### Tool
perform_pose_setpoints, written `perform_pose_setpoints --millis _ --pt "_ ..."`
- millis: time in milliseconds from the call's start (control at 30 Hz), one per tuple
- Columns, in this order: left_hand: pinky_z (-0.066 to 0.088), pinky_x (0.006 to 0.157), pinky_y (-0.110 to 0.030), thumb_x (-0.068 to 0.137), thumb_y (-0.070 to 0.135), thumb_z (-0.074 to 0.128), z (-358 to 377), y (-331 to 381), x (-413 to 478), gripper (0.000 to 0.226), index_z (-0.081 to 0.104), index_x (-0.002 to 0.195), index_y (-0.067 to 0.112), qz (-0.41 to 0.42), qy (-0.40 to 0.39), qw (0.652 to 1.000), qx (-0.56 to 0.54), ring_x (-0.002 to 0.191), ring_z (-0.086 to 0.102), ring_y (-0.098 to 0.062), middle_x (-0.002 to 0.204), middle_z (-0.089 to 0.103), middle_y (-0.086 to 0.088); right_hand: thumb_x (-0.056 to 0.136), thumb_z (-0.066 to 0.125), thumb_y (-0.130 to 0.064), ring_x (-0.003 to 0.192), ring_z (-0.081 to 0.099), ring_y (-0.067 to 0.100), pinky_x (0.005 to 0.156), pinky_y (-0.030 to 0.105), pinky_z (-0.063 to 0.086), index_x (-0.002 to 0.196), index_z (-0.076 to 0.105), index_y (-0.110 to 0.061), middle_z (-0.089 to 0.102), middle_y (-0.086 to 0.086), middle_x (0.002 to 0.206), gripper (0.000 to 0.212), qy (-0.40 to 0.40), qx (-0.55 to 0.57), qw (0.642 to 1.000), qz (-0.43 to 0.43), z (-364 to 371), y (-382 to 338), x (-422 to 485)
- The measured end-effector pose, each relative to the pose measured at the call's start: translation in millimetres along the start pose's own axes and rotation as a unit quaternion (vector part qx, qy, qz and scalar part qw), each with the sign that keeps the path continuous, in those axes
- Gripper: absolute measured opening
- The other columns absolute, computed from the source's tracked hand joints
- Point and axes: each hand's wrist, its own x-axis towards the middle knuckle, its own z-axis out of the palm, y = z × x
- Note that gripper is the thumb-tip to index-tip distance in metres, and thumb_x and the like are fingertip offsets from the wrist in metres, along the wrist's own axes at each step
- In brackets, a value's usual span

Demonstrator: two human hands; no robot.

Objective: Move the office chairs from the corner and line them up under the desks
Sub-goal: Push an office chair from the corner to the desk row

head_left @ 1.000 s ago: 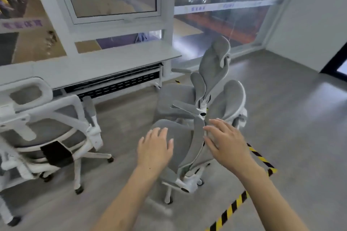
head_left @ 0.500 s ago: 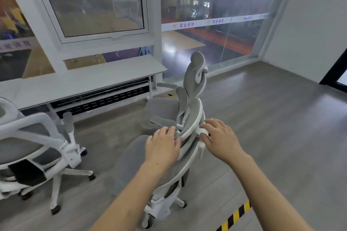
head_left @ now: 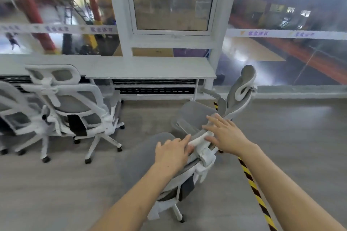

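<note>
Left hand (head_left: 172, 153) and right hand (head_left: 228, 136) rest straight fingers on chair (head_left: 139, 159), base half-hidden.

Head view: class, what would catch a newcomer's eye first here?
The left hand and right hand rest on the top of the grey chair in the centre foreground. A second chair stands just behind it to the right, and two white-framed chairs sit at the desk on the left.

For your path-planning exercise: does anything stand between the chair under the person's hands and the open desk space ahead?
Nothing visible: bare floor lies between the near chair and the desk. A second chair stands right of it, parked chairs left.
</note>
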Motion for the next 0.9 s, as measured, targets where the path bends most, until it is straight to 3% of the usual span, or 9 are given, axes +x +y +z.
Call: perform_pose_setpoints --millis 100,167,267,400,667,767,833,900 --pt "0.029 0.113 -0.062 0.107 0.062 0.015 13.2 17.2 -7.0 0.052 0.028 0.156 0.049 -0.087 0.023 0.995 -0.034 0.139 0.043 -0.030 0.145 0.055 0.005 0.100 0.033 -0.069 0.159 0.004 0.015 0.129 0.044 0.009 0.146 0.049 -0.037 0.033 -0.013 0.165 0.058 -0.027 0.047 0.997 -0.058 7.2 17.3 11.9" --pt "0.021 0.117 -0.065 0.106 0.064 0.014 23.5 26.2 -15.1 0.051 0.030 0.154 0.053 -0.140 0.047 0.988 -0.048 0.149 0.030 -0.030 0.149 0.051 0.005 0.098 0.034 -0.069 0.158 0.010 0.015 0.128 0.046 0.015 0.136 0.053 -0.035 0.047 -0.014 0.152 0.055 -0.005 0.110 0.991 -0.078 18.1 18.1 8.3" --pt "0.012 0.121 -0.067 0.105 0.065 0.013 25.7 31.4 -16.9 0.050 0.027 0.152 0.057 -0.206 0.062 0.974 -0.073 0.157 0.014 -0.032 0.158 0.042 0.004 0.100 0.041 -0.063 0.158 0.013 0.020 0.127 0.048 0.016 0.133 0.056 -0.030 0.053 -0.010 0.143 0.049 0.035 0.167 0.981 -0.091 26.2 11.4 9.9" --pt "0.016 0.120 -0.068 0.108 0.060 0.020 27.2 22.5 -25.4 0.045 0.030 0.152 0.059 -0.241 0.066 0.964 -0.091 0.156 0.012 -0.032 0.161 0.035 0.000 0.101 0.051 -0.054 0.157 0.015 0.027 0.126 0.052 0.015 0.133 0.060 -0.023 0.055 -0.003 0.142 0.046 0.053 0.197 0.974 -0.098 34.9 -7.2 7.3" --pt "0.016 0.122 -0.066 0.108 0.058 0.018 24.1 -15.5 -38.4 0.045 0.030 0.152 0.059 -0.259 0.064 0.960 -0.080 0.158 0.008 -0.033 0.167 0.026 0.003 0.102 0.054 -0.050 0.158 0.012 0.022 0.126 0.055 -0.006 0.131 0.062 -0.023 0.055 -0.004 0.140 0.040 0.068 0.237 0.964 -0.100 44.4 -44.6 10.3" --pt "0.016 0.122 -0.064 0.108 0.059 0.016 26.4 -21.0 -38.9 0.046 0.028 0.152 0.059 -0.251 0.082 0.962 -0.073 0.159 0.007 -0.033 0.169 0.023 0.002 0.102 0.052 -0.051 0.159 0.004 0.017 0.123 0.037 -0.017 0.138 0.058 -0.026 0.048 -0.006 0.151 0.045 0.073 0.264 0.955 -0.114 48.3 -42.0 8.9" --pt "0.014 0.124 -0.063 0.106 0.062 0.012 34.4 -23.3 -40.8 0.049 0.019 0.155 0.060 -0.244 0.110 0.960 -0.078 0.159 0.003 -0.032 0.172 0.015 0.001 0.101 0.049 -0.055 0.159 -0.006 0.012 0.126 0.041 -0.010 0.150 0.044 -0.032 0.029 -0.006 0.166 0.054 0.077 0.250 0.957 -0.124 55.0 -33.1 5.7" --pt "0.009 0.125 -0.064 0.103 0.068 0.008 45.8 -28.9 -43.6 0.056 -0.001 0.157 0.059 -0.245 0.140 0.955 -0.096 0.160 -0.004 -0.030 0.175 -0.001 0.001 0.101 0.051 -0.055 0.157 -0.015 0.011 0.128 0.046 -0.001 0.163 0.019 -0.036 0.002 -0.008 0.173 0.072 0.082 0.221 0.965 -0.113 64.2 -20.6 1.1"
